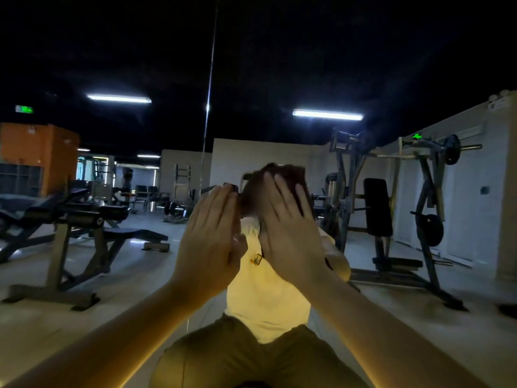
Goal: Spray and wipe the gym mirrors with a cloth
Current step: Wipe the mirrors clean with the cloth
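Two raised hands before the mirror (251, 79), which fills the view. Far left: reflected incline bench (70, 214). Centre: left hand (212, 236), edge-on, fingers straight and pressed together; right hand (291, 228), fingers straight, slightly parted, blocking the head of the reflected person (265, 298). Right: plate-loaded machine (428, 197). Contact with the glass unclear.
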Demonstrator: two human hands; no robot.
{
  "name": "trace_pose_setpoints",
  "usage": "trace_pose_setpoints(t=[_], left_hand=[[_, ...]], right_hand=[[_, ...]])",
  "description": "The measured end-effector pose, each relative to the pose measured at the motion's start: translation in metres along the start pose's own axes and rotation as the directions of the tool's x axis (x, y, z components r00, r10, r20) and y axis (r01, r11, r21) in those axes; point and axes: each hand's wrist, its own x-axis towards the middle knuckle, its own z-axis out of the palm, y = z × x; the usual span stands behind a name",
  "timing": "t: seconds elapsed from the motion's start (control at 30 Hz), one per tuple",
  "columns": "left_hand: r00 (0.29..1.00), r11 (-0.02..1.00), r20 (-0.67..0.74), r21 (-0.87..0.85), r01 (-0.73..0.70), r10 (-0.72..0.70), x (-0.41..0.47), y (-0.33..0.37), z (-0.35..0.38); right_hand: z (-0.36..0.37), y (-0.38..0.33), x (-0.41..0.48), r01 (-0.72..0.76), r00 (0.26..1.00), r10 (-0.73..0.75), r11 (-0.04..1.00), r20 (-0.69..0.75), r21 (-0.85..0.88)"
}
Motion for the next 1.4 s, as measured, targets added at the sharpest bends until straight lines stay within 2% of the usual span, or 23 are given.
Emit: trace_pose_setpoints(t=[0.07, 0.13, 0.2, 0.27, 0.3, 0.33, 0.37, 0.4, 0.47, 0.5, 0.57, 0.7, 0.9, 0.97, 1.03, 1.13, 1.17, 1.2, 1.23, 1.3, 1.33, 1.4], left_hand=[[0.997, 0.998, 0.052, -0.02, 0.064, -0.063, -0.009, 0.006, -0.002], [0.991, 0.996, 0.098, -0.008, 0.089, -0.087, -0.021, 0.012, -0.001], [0.988, 0.998, 0.136, 0.006, 0.068, -0.068, -0.031, 0.015, -0.002], [0.986, 0.999, 0.164, 0.036, 0.031, -0.036, -0.039, 0.017, -0.003], [0.986, 0.999, 0.168, 0.053, 0.013, -0.022, -0.041, 0.018, -0.004], [0.984, 0.998, 0.175, 0.065, 0.005, -0.016, -0.041, 0.02, -0.005], [0.982, 0.997, 0.187, 0.074, 0.008, -0.022, -0.04, 0.022, -0.007], [0.98, 0.997, 0.196, 0.075, 0.019, -0.034, -0.039, 0.025, -0.008], [0.98, 0.997, 0.189, 0.061, 0.047, -0.058, -0.04, 0.032, -0.01], [0.98, 0.997, 0.187, 0.06, 0.054, -0.064, -0.042, 0.036, -0.01], [0.979, 0.995, 0.188, 0.074, 0.071, -0.084, -0.049, 0.041, -0.011], [0.973, 0.987, 0.173, 0.078, 0.141, -0.153, -0.063, 0.052, -0.007], [0.964, 0.97, 0.129, -0.046, 0.238, -0.231, -0.102, 0.074, 0.0], [0.965, 0.965, 0.115, -0.089, 0.246, -0.236, -0.116, 0.081, 0.003], [0.96, 0.954, 0.11, -0.129, 0.272, -0.258, -0.127, 0.088, 0.008], [0.945, 0.936, 0.101, -0.138, 0.324, -0.312, -0.136, 0.094, 0.016], [0.938, 0.93, 0.09, -0.132, 0.344, -0.334, -0.136, 0.096, 0.02], [0.927, 0.919, 0.086, -0.131, 0.373, -0.364, -0.136, 0.1, 0.024], [0.915, 0.905, 0.089, -0.138, 0.403, -0.394, -0.135, 0.105, 0.03], [0.892, 0.881, 0.102, -0.147, 0.451, -0.44, -0.135, 0.115, 0.039], [0.887, 0.875, 0.1, -0.147, 0.462, -0.452, -0.136, 0.118, 0.043], [0.891, 0.883, 0.083, -0.126, 0.453, -0.446, -0.137, 0.123, 0.046]], right_hand=[[0.01, -0.015, -0.04, 0.111, 0.994, -0.111, 0.994, 0.024, -0.008], [0.017, -0.026, -0.09, 0.273, 0.957, -0.271, 0.962, 0.103, -0.006], [0.02, -0.023, -0.128, 0.441, 0.874, -0.432, 0.898, 0.223, 0.009], [0.018, -0.007, -0.134, 0.586, 0.78, -0.557, 0.81, 0.284, -0.021], [0.012, 0.003, -0.125, 0.623, 0.751, -0.588, 0.782, 0.302, -0.026], [0.004, 0.013, -0.109, 0.628, 0.754, -0.589, 0.776, 0.293, -0.056], [-0.004, 0.025, -0.089, 0.58, 0.8, -0.542, 0.808, 0.258, -0.101], [-0.012, 0.037, -0.068, 0.469, 0.875, -0.438, 0.872, 0.205, -0.141], [-0.026, 0.056, -0.03, 0.159, 0.986, -0.151, 0.978, 0.065, -0.133], [-0.029, 0.06, -0.02, 0.025, 1.0, -0.024, 0.996, 0.016, -0.086], [-0.025, 0.052, -0.018, -0.1, 0.995, 0.1, 0.995, -0.004, -0.001], [-0.011, 0.026, -0.049, -0.054, 0.999, 0.054, 0.997, 0.007, 0.06], [0.014, -0.012, -0.115, 0.057, 0.997, -0.062, 0.993, 0.046, 0.104], [0.023, -0.024, -0.145, 0.14, 0.986, -0.148, 0.986, 0.079, 0.094], [0.038, -0.028, -0.18, 0.296, 0.94, -0.311, 0.948, 0.139, 0.116], [0.042, -0.007, -0.217, 0.597, 0.763, -0.596, 0.798, 0.249, 0.079], [0.034, 0.006, -0.22, 0.643, 0.724, -0.628, 0.764, 0.287, 0.051], [0.024, 0.021, -0.219, 0.65, 0.716, -0.626, 0.759, 0.309, 0.034], [0.014, 0.036, -0.214, 0.623, 0.739, -0.601, 0.781, 0.304, 0.031], [-0.006, 0.067, -0.2, 0.497, 0.837, -0.473, 0.867, 0.275, -0.024], [-0.013, 0.082, -0.191, 0.396, 0.893, -0.367, 0.916, 0.261, -0.069], [-0.025, 0.104, -0.179, 0.048, 0.982, -0.029, 0.994, 0.187, -0.097]])
